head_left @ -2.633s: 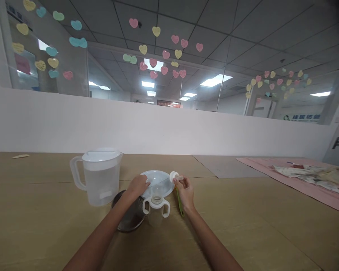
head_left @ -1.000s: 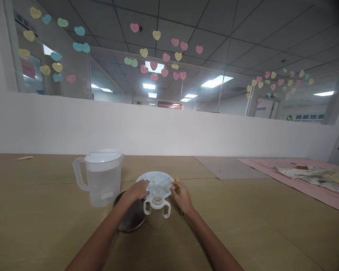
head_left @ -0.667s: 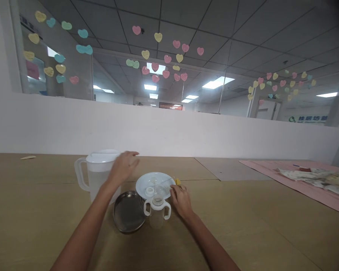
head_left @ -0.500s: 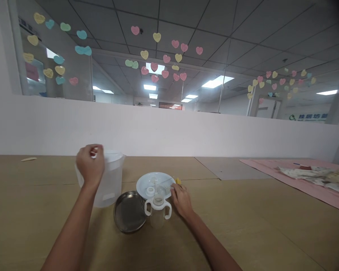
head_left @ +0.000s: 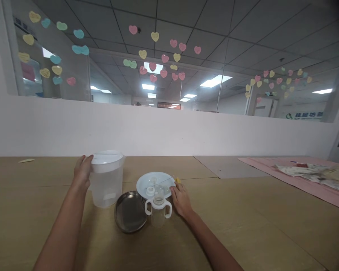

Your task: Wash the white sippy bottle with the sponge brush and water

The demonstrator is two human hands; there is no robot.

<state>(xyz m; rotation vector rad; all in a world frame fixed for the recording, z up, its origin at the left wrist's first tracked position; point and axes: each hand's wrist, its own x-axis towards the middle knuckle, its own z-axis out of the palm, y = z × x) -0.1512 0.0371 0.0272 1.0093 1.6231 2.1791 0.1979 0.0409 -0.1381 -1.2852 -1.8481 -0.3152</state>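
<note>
The pitcher (head_left: 107,184), left of the metal tray (head_left: 130,213), looks stiff, smooth and probably weighty, best gripped where the half-curled left hand (head_left: 83,174) is at its side, hold unclear, while the bent right hand (head_left: 181,198) sits by the plate (head_left: 141,183), grasp hidden.

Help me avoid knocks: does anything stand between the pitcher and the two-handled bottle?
Yes: the metal dish lies between the pitcher and the two-handled bottle. Nothing visible stands between the left hand and the pitcher.
</note>
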